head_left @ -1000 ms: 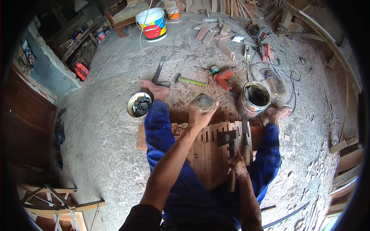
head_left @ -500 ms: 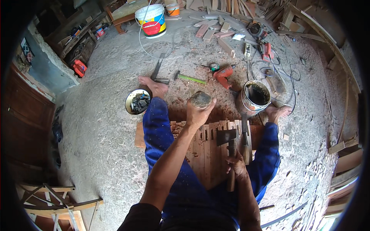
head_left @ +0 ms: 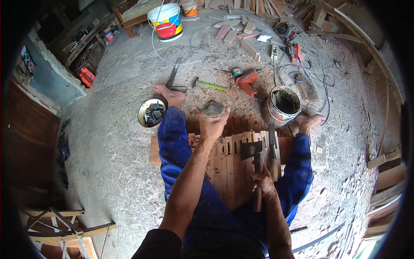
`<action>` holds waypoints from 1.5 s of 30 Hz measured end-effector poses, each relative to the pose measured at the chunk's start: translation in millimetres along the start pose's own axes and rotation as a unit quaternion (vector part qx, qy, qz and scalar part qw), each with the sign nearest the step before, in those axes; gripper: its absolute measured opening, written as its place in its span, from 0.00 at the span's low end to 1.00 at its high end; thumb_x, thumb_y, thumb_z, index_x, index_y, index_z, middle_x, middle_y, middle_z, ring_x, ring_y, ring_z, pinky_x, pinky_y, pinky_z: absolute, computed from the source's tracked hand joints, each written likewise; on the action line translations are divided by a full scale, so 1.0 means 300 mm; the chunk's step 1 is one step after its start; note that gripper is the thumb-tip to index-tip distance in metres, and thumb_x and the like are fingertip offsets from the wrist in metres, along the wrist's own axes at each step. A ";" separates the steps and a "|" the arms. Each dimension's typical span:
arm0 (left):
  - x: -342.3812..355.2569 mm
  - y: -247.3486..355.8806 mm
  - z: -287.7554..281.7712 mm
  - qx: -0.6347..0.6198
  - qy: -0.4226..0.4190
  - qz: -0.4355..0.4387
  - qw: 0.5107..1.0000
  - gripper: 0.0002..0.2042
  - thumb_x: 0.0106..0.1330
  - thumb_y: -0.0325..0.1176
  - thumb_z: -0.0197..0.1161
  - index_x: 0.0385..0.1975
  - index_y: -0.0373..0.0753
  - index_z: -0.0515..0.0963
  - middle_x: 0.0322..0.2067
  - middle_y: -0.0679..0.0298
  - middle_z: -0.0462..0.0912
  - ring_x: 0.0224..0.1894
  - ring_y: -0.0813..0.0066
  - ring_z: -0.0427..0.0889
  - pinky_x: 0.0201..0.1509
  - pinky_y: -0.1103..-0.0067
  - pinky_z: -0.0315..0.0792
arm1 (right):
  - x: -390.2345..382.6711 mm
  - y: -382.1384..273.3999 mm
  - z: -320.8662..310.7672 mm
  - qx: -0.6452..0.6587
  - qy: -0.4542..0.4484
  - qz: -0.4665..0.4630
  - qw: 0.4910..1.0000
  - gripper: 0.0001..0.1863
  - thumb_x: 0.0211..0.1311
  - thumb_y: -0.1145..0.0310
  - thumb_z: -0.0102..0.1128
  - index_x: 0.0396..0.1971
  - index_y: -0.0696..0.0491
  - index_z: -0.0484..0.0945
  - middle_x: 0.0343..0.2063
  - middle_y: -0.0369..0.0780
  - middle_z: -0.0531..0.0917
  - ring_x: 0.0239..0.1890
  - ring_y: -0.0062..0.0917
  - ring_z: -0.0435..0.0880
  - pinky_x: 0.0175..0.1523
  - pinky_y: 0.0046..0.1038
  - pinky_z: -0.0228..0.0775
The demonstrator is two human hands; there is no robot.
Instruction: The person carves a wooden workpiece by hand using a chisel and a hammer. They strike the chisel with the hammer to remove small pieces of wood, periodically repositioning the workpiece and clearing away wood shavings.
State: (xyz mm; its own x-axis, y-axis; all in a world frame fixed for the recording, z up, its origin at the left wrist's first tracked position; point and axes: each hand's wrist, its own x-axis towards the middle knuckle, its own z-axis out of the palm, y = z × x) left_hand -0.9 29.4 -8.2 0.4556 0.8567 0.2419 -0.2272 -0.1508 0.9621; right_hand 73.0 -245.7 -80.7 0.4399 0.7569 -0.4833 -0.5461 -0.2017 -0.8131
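My left hand [head_left: 211, 128] grips a block with a rounded, grey-brown top [head_left: 213, 108], held above the far part of a work surface. My right hand [head_left: 264, 182] is closed round the wooden handle of a hatchet [head_left: 251, 150], its dark head over slotted pale wooden strips [head_left: 227, 172]. These strips lie side by side between my legs on a board [head_left: 154, 150], with wood shavings on them. A chisel-like tool [head_left: 272, 159] lies to the right of the hatchet head. A tub of metal pieces [head_left: 152, 113] is by my left foot, a stained bucket [head_left: 282, 103] by my right.
Beyond lie a green-handled hammer [head_left: 210, 85], red drill [head_left: 247, 82], metal square [head_left: 174, 73], red power tool with cords [head_left: 296, 55] and wood offcuts [head_left: 233, 34]. A colourful bucket [head_left: 166, 23] stands behind. A wooden frame [head_left: 69, 228] is at lower left, planks [head_left: 386, 185] along the right.
My left hand and the block it holds have moved a little left and away from me. My right hand with the hatchet has shifted slightly upward in the picture; its grip is unchanged.
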 end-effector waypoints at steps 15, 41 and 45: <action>-0.023 0.017 0.002 0.073 -0.025 0.054 0.996 0.08 0.60 0.27 0.70 0.24 0.35 0.77 0.21 0.67 0.81 0.23 0.79 0.77 0.30 0.75 0.72 | -0.005 -0.001 0.004 0.018 -0.008 -0.003 1.000 0.33 0.55 0.73 0.61 0.62 0.61 0.63 0.19 0.35 0.72 0.12 0.20 0.71 0.15 0.24 0.70; -0.082 0.030 0.059 0.048 0.003 0.137 0.989 0.09 0.60 0.28 0.71 0.24 0.35 0.77 0.20 0.69 0.79 0.22 0.79 0.75 0.27 0.77 0.70 | -0.057 -0.041 0.143 0.096 -0.005 -0.084 0.992 0.28 0.54 0.77 0.66 0.56 0.53 0.68 0.22 0.35 0.75 0.14 0.22 0.75 0.18 0.24 0.71; -0.055 0.036 0.027 0.060 -0.004 0.133 0.989 0.09 0.59 0.25 0.70 0.21 0.36 0.76 0.18 0.70 0.78 0.20 0.81 0.73 0.25 0.77 0.68 | -0.120 -0.187 0.174 -0.116 0.004 -0.134 0.984 0.31 0.56 0.75 0.67 0.60 0.55 0.67 0.25 0.34 0.78 0.21 0.23 0.79 0.26 0.26 0.75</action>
State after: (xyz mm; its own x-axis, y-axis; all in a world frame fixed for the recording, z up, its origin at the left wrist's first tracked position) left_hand -3.9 9.7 -0.8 0.4004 0.7752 0.4886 -0.2365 -0.4277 0.8724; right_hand 50.4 -229.1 -0.8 0.5520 0.7977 -0.2426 -0.2327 -0.1320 -0.9636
